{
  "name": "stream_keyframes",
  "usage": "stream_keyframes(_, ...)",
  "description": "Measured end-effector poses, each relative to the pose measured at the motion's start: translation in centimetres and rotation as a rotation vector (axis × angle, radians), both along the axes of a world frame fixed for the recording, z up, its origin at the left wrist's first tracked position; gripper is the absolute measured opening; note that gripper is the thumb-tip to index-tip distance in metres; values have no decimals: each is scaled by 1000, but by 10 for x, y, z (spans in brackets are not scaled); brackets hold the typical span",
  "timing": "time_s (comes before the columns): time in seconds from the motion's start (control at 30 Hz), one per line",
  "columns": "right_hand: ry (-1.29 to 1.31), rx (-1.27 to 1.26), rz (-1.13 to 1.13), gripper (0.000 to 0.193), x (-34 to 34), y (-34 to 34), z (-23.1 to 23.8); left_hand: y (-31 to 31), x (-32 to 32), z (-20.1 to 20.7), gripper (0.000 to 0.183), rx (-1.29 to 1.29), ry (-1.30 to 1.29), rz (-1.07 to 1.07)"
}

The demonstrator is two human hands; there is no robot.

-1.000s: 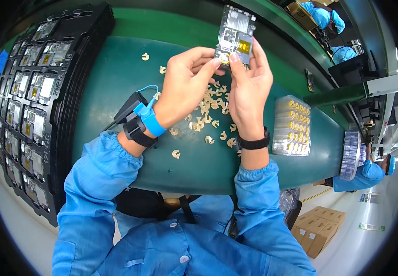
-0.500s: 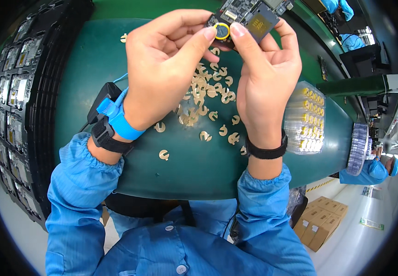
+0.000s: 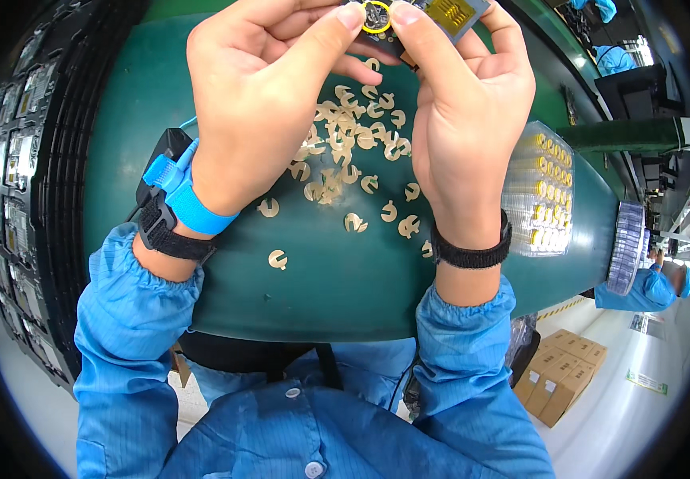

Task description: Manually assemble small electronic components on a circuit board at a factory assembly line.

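At the top edge of the view both my hands grip a dark circuit board [image 3: 450, 17], part of which runs out of the picture. A round coin cell [image 3: 376, 17] with a yellow rim sits on the board, between my two thumbs. My left hand [image 3: 269, 84] has its thumb pressed at the cell's left side, fingers curled behind. My right hand [image 3: 460, 96] sets its thumb on the cell's right side and wraps its fingers round the board's far side. Below lie many small notched pale discs [image 3: 343, 132], loosely heaped on the green mat [image 3: 321, 287].
Left of the mat stand stacked black trays [image 3: 29, 172] holding circuit boards. A clear tray [image 3: 538, 191] of yellow-rimmed coin cells lies on the right. A blue wrist strap [image 3: 193, 203] with a cord is on my left wrist. Cardboard boxes [image 3: 560, 375] stand on the floor; another person [image 3: 648, 289] is farther right.
Both hands and the board have shifted up in the view, so more of the board is cut off at the top edge. The thumbs stay at the coin cell.
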State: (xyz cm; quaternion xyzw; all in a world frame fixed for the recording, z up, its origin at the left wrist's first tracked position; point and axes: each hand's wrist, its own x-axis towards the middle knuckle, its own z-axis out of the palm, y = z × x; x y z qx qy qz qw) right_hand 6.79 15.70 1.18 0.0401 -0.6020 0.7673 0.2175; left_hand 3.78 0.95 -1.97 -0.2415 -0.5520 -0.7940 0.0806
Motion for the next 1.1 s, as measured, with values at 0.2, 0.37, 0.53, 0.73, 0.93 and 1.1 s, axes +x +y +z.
stream_keyframes(0.2,3,18,4,43,-3,-1,-6,-4,-1,2,30,2,3,-30)
stream_keyframes(0.37,-117,68,-86,39,-16,12,-5,7,-6,6,40,-60,-276,-44)
stream_keyframes(0.53,-322,304,-328,41,-124,53,-52,-1,-9,-3,47,-342,-345,47)
stream_keyframes(0.73,-146,827,-609,30,-70,53,-20,-5,-13,-10,37,-312,-372,44)
stream_keyframes(0.93,-176,1087,-777,14,125,100,37,2,-11,0,27,-301,-306,-47)
stream_keyframes(1.1,-412,1498,-779,19,175,170,21,2,-10,-5,23,-320,-317,-69)
